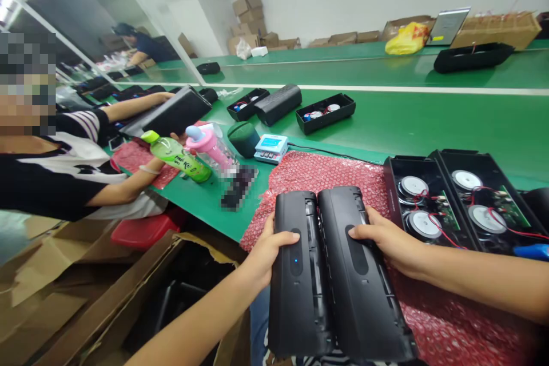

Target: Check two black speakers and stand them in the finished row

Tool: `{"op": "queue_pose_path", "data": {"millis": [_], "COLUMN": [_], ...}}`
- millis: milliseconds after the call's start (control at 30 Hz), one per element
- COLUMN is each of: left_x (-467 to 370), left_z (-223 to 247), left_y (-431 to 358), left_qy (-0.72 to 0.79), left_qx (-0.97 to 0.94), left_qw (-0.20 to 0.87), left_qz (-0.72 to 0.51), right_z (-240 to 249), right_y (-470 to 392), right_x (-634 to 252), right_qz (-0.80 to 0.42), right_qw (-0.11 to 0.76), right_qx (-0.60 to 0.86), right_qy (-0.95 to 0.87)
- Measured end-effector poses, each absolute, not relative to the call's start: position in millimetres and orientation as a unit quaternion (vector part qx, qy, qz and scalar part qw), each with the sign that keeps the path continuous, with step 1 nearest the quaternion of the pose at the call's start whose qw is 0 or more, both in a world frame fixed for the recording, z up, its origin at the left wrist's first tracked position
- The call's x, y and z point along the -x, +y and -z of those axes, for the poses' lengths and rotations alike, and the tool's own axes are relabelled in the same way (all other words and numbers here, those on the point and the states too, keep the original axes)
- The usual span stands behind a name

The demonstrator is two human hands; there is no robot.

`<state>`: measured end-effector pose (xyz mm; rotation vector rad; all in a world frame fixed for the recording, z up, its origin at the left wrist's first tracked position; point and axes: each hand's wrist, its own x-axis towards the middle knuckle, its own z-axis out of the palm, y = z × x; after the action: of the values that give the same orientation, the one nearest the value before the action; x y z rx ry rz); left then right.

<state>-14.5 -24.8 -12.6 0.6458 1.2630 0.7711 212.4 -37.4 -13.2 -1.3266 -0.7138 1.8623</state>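
Two long black speaker housings are held side by side over pink bubble wrap (309,168). My left hand (266,251) grips the left speaker housing (291,309), its thumb on the oval button panel, where a small blue light glows. Around the right speaker housing (364,309) my right hand (392,237) is closed, thumb at the top of its panel; no light shows there. Just to the right stand two open speaker shells (441,217) with round white-backed drivers, red wires and green circuit boards inside.
A small blue-screened meter (271,148), a green speaker (243,138), a phone (239,187) and two drink bottles (180,157) lie ahead on the left. Past them runs a green conveyor belt (386,117) carrying speaker parts. A co-worker (86,154) sits left, above cardboard boxes (128,291).
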Motion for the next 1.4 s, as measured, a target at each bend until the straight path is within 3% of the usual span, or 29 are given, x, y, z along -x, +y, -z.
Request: {"op": "queue_pose_path", "data": {"millis": [1400], "left_x": [11.4], "left_z": [17.5], "left_y": [-24.6], "left_qy": [0.566], "left_qx": [-0.247], "left_qw": [0.689], "left_qz": [-0.379], "right_z": [14.0], "right_y": [-38.3], "right_x": [-209.0], "right_qz": [-0.719], "right_qw": [0.387], "right_qx": [0.531], "right_qy": [-0.228]}}
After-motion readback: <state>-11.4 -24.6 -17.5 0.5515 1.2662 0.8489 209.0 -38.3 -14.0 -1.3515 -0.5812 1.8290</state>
